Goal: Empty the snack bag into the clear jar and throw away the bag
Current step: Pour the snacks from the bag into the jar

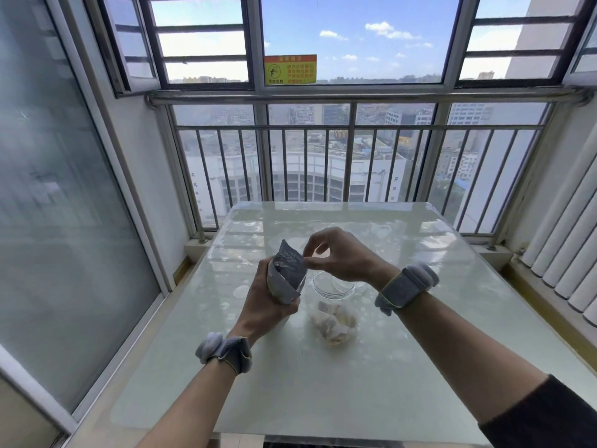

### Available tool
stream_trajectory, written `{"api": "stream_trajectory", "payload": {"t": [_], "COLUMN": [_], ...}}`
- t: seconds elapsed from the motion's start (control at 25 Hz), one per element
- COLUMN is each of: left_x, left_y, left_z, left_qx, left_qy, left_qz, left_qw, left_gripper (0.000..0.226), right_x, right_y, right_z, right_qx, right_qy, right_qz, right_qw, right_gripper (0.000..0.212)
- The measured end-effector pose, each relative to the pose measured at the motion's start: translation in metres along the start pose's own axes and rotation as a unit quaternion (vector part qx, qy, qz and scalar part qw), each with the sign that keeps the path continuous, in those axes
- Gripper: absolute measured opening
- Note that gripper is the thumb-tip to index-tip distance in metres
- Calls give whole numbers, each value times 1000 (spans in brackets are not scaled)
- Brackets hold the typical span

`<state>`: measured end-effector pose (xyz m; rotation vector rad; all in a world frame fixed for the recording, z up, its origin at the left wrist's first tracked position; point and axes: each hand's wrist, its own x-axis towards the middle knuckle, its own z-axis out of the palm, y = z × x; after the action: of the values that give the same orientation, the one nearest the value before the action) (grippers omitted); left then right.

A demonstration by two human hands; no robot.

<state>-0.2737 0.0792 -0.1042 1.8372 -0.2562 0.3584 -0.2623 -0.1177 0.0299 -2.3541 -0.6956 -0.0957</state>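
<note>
— Your left hand (268, 305) is nearest: why clench the bag (287, 273) low?
— So its mouth tips toward the jar (334, 307) just beside it on the table (420, 350); snacks already lie inside.
— And your right hand (339, 255)?
— Over the jar, pinching the bag's top edge, probably to hold it wide.

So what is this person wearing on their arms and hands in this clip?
Both hands are bare. The left hand and right hand each have a grey fabric wrist strap with pale yellowish edging and white padding sticking out at the sides. A dark sleeve shows on the right upper forearm; no sleeve shows on the left.
</note>
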Motion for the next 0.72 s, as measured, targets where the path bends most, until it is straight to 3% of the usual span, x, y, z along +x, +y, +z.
{"api": "stream_trajectory", "payload": {"t": [0.16,0.28,0.36,0.52,0.72], "left_x": [-3,-4,-5,-5,-2], "left_y": [4,6,7,9,4], "left_z": [1,2,2,4,1], "left_qx": [6,16,27,39,20], "left_qy": [1,6,6,9,5], "left_qz": [21,38,41,40,27], "left_qw": [1000,999,999,998,999], "left_gripper": [82,80,82,84,86], "right_x": [11,17,20,17,14], "right_y": [-20,-24,-24,-19,-14], "right_z": [24,39,46,47,19], "right_qx": [-108,-212,-223,-192,-3], "right_qy": [-80,-104,-118,-99,-22], "right_qz": [-20,26,45,37,45], "right_qw": [991,971,967,976,999], "right_gripper": [16,35,33,23,14]}}
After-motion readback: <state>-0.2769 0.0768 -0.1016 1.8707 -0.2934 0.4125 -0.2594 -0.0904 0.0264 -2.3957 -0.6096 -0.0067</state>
